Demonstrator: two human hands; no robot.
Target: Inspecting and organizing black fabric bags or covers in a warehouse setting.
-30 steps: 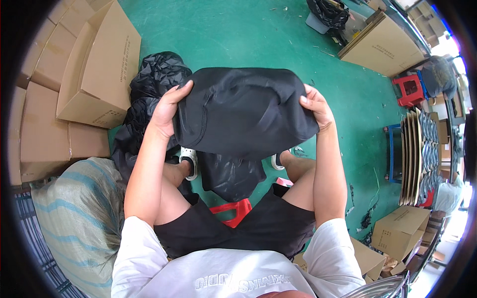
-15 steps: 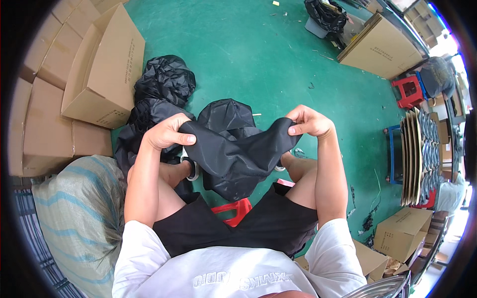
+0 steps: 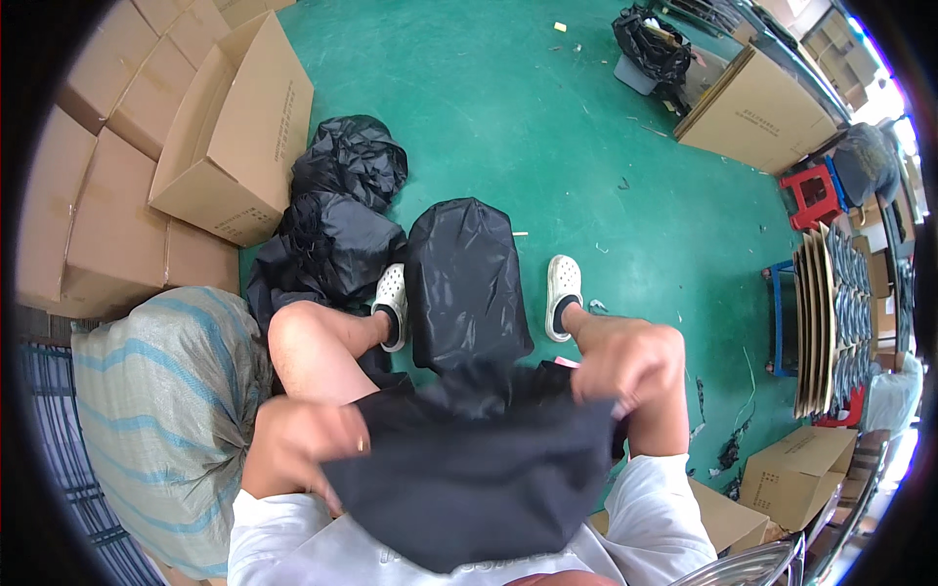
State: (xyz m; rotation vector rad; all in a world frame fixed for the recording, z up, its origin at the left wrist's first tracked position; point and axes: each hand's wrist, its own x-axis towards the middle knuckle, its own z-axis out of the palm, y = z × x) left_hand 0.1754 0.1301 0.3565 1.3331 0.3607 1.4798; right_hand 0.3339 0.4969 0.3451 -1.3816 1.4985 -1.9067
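A black, slightly shiny cloth [image 3: 479, 479] is stretched across my lap and up against my shirt, smeared by motion. My left hand [image 3: 311, 438] grips its left edge above my left thigh, and my right hand [image 3: 630, 363] grips the right edge above my right knee. Both hands are blurred, with the fingers closed. Between my feet lies a smooth, full-looking black bundle [image 3: 464, 283]. Its near end runs under or into the blurred cloth; I cannot tell whether the two are joined.
Crumpled black material [image 3: 342, 234] is heaped beside my left foot. Behind it stand an open carton [image 3: 239, 137] and stacked boxes [image 3: 112, 215]. A striped woven sack [image 3: 166, 420] bulges at my left. A red stool [image 3: 811, 195] and a rack of cardboard sheets [image 3: 821, 322] stand at the right.
Both hands have pulled the cloth toward my body and lower, from above the floor to my lap. The bundle and my shoes, partly covered before, now show.
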